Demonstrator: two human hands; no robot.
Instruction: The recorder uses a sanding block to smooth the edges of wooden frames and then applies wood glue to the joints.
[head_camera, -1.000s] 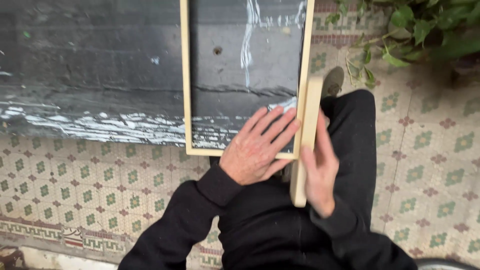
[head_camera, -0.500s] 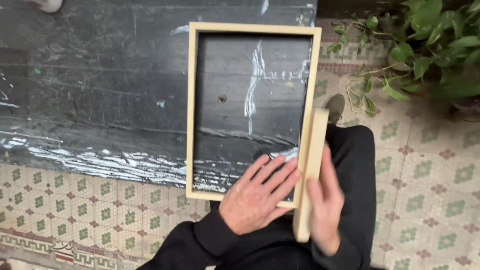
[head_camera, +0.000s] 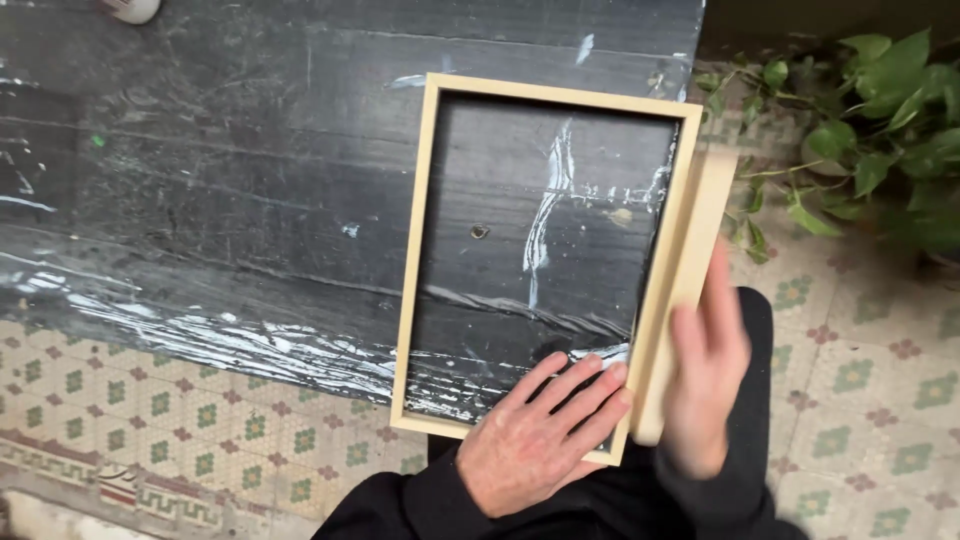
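Fingers of the left hand (head_camera: 535, 440) are lying spread and flat across the pale wooden frame (head_camera: 420, 250) at its five o'clock corner on the black table (head_camera: 200, 150); the blurred right hand (head_camera: 705, 375) is gripping a wooden block (head_camera: 700, 240) at the frame's three o'clock edge.

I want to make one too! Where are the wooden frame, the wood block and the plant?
wooden frame (head_camera: 418, 250), head view, on its left rail.
wood block (head_camera: 700, 240), head view, on its upper half, above the right hand.
plant (head_camera: 880, 130), head view, on its leaves at top right.
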